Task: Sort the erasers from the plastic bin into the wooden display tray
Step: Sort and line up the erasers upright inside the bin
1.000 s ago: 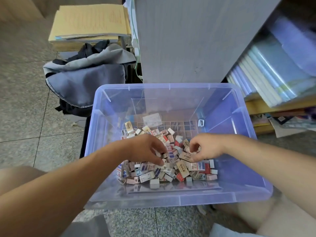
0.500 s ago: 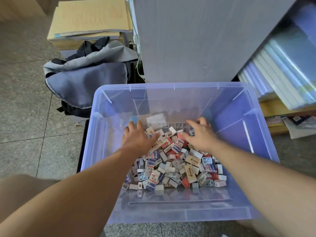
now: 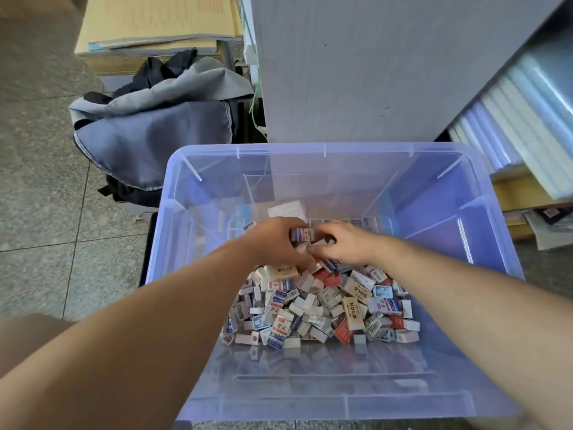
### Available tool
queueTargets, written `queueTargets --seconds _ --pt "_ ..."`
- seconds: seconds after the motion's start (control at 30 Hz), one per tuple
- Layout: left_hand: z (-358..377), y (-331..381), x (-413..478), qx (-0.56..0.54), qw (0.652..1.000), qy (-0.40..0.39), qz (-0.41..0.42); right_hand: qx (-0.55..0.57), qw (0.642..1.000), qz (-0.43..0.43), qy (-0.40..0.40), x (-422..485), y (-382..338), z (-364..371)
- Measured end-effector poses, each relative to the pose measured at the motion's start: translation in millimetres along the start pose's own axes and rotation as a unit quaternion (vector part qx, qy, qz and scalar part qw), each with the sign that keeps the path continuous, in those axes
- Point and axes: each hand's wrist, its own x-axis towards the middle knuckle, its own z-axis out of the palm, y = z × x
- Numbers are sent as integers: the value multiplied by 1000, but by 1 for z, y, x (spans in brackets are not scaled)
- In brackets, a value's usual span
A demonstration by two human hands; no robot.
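A translucent blue plastic bin (image 3: 483,231) stands on the floor in front of me with a heap of small wrapped erasers (image 3: 322,302) in it. Both my hands are at the far edge of the heap, close together. My left hand (image 3: 273,243) grips a blue, white and red eraser (image 3: 302,234) between thumb and fingers. The fingers of my right hand (image 3: 347,245) are curled over a small pale eraser (image 3: 322,242), right next to the left hand. Just beyond the hands a gridded tray (image 3: 369,222) with small compartments lies in the bin's far end, mostly hidden.
A grey cabinet panel (image 3: 372,66) rises right behind the bin. A grey and black backpack (image 3: 155,141) lies at the left, with a stack of yellow paper pads (image 3: 155,23) behind it. Shelves of plastic-wrapped books (image 3: 527,119) are at the right. The floor is tiled.
Both hands moved from the middle of the heap to its far edge, spread apart, then came together. The left hand now holds a blue and white eraser. The camera moved closer.
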Motion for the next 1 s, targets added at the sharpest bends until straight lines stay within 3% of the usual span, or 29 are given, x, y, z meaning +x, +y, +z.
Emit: queueTargets --seconds 0.13,0.23,0.43,0.67,0.83,1.0 --pt "6 3 -1 -23 999 -11 35 43 999 1 -5 -5 3 -6" --pt "6 3 -6 -46 998 -31 33 86 993 29 -76 -13 1 0" --pt "11 8 -19 -108 993 -7 55 13 998 10 -64 -31 -3 3" --pt "8 19 -64 -59 995 -50 68 -53 993 -31 -101 -86 -13 7" --pt "12 15 -95 28 985 -158 70 -107 977 -43 -177 -113 -3 18" --pt "1 14 -91 -8 999 -35 22 -36 994 -17 -98 -109 -3 1"
